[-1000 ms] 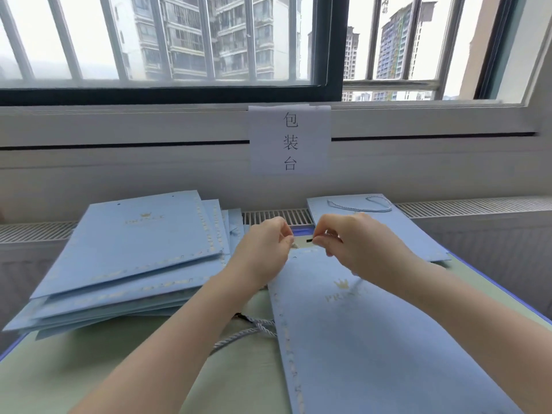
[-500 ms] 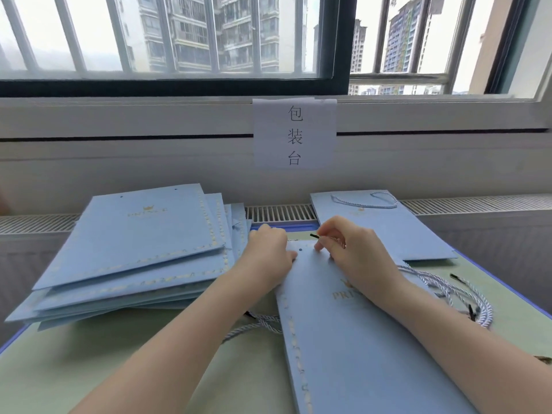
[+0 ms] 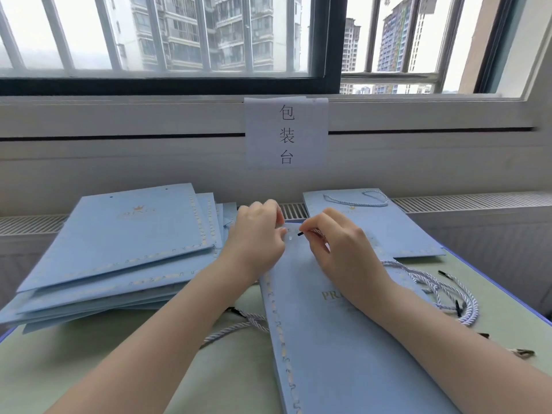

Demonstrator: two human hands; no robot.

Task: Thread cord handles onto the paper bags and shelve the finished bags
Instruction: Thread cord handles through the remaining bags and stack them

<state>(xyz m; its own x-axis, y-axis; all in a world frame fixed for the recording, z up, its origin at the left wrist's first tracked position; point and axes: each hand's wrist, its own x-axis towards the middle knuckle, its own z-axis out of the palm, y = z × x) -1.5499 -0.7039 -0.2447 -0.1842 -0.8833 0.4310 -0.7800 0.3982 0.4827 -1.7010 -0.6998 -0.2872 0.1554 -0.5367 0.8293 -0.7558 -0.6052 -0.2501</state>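
Your right hand (image 3: 343,252) has its grip pinched on the black tip of a cord (image 3: 300,233), thumb and forefinger curled round it, with the tip pointing left at a small hole near the top edge of the flat blue paper bag (image 3: 334,348) in front of you. Your left hand (image 3: 257,234) curls its fingers over that same top edge, just left of the hole, holding the bag. The bag lies on the pale green desk (image 3: 233,372), running from your hands down toward you.

A stack of unthreaded blue bags (image 3: 128,237) sits to your left, its right edge just beside your left hand. 1 finished bag (image 3: 388,231) with a cord handle (image 3: 357,198) already looped across its top lies beyond your right hand. Loose twisted cords (image 3: 448,291) lie tangled on the desk to your right, and more cord (image 3: 239,327) shows from under the bag's left edge. A paper sign (image 3: 286,132) hangs on the sill ahead.
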